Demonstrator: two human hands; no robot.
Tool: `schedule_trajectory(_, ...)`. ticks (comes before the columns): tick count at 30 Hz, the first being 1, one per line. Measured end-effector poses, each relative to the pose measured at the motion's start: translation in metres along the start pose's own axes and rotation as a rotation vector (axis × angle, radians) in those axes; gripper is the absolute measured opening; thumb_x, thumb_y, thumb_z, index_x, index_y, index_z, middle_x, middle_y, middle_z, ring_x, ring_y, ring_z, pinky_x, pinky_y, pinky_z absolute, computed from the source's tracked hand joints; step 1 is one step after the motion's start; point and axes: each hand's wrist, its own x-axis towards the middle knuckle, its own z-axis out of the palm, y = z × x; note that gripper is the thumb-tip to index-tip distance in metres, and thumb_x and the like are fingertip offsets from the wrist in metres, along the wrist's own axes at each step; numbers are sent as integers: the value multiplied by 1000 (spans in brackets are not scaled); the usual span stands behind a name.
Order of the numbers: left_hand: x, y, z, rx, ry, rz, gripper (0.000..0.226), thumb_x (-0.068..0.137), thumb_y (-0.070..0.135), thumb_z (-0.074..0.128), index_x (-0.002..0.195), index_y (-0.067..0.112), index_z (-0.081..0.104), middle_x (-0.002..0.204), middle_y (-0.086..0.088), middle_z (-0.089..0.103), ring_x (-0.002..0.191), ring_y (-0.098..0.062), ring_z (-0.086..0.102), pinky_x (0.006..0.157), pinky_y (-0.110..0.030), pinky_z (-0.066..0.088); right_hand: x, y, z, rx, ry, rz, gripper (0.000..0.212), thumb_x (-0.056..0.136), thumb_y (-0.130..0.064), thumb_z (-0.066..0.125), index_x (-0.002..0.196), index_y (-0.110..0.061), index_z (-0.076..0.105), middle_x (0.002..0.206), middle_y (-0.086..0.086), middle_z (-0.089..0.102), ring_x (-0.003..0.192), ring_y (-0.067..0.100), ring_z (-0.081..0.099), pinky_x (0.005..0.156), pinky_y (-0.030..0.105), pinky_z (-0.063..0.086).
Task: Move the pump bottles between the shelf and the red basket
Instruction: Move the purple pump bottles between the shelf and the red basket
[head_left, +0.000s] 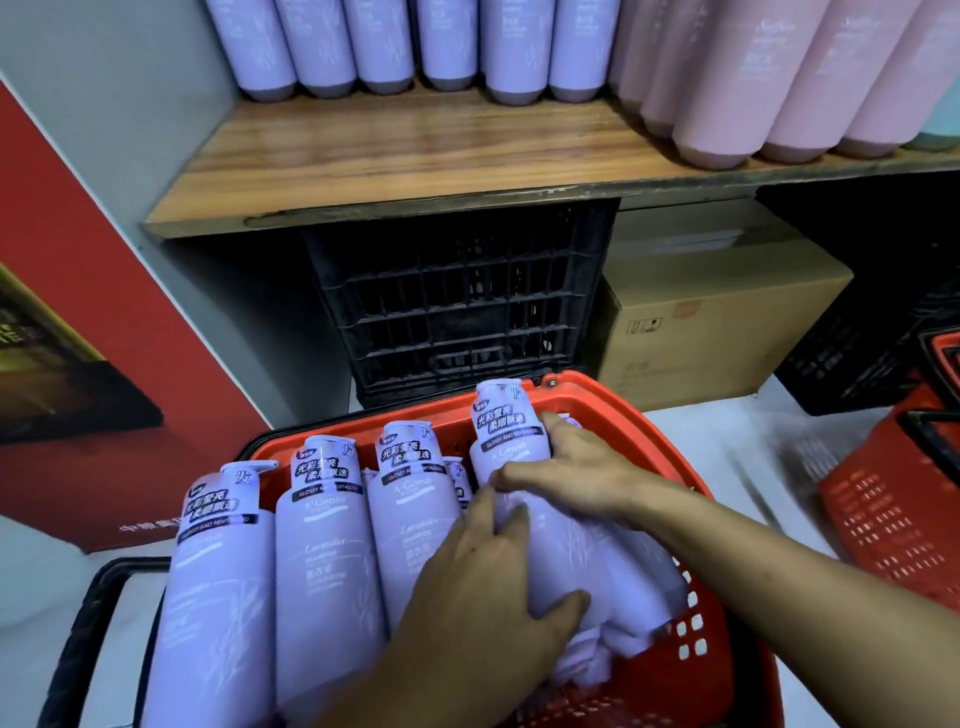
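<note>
- Far to the left of the red basket (623, 405), a red printed panel (78, 291) leans on a grey wall.
- Along the basket's left side, three pale purple pump bottles (322, 545) stand side by side. Each has a black band with white lettering at the neck.
- Just right of those three, the left hand (498, 587) wraps fingers and thumb round the lower body of a fourth bottle (506, 447).
- The fourth bottle sits tilted in the basket's right half. Its long axis runs from the pump head at the far rim down to the base near the right wall. It is the same pale purple with the same label.
- The right hand (576, 462) grips the same bottle higher up. Its fingers curl over the shoulder and its thumb crosses the front, so it is nearer the pump head.
- Above and beyond the basket is a wooden shelf (415, 156). Purple bottles (384, 47) and pink bottles (779, 78) stand at the back, with bare wood in front. A lift to the shelf would likely go up and away from the person.
- Beyond the basket, under the shelf, are a black crate (457, 291) and a cardboard box (727, 312).
- To the basket's right is a second basket (893, 499), blurred.
</note>
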Motion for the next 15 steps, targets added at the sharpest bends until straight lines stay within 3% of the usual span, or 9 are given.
schedule_trajectory(2,-8,-8,-5,64,27,71,71,81,70,45,143,34,45,153,15,30,138,-4,26,112,-17,17,-1,0,7,-40,-43,25,59,59,-61,76,110,-37,60,102,-19,70,90,-1,66,75,25,52)
schedule_trajectory(5,-8,-20,-14,187,36,125,64,86,66,43,142,37,44,144,19,38,135,-6,24,113,-17,10,1,-1,18,-146,-114,10,73,61,-64,67,122,-26,53,119,-7,65,108,15,62,86,34,47)
schedule_trajectory(8,-2,-27,-17,331,38,116,65,87,67,34,144,36,40,145,15,41,138,-14,26,119,-30,8,3,-2,26,-318,-95,-65,69,79,-66,63,124,-17,47,124,2,60,113,23,56,87,36,39)
schedule_trajectory(11,0,-27,-16,385,2,98,67,89,67,26,146,34,38,147,11,41,142,-16,25,120,-36,5,5,2,26,-447,-59,-106,57,95,-68,45,120,-17,46,125,10,63,118,30,57,93,42,42)
schedule_trajectory(15,0,-25,-14,431,-39,106,77,85,65,12,145,30,45,140,7,52,141,-21,34,121,-43,11,5,0,24,-614,1,-130,72,97,-73,29,134,-15,50,131,14,62,126,34,56,96,42,41)
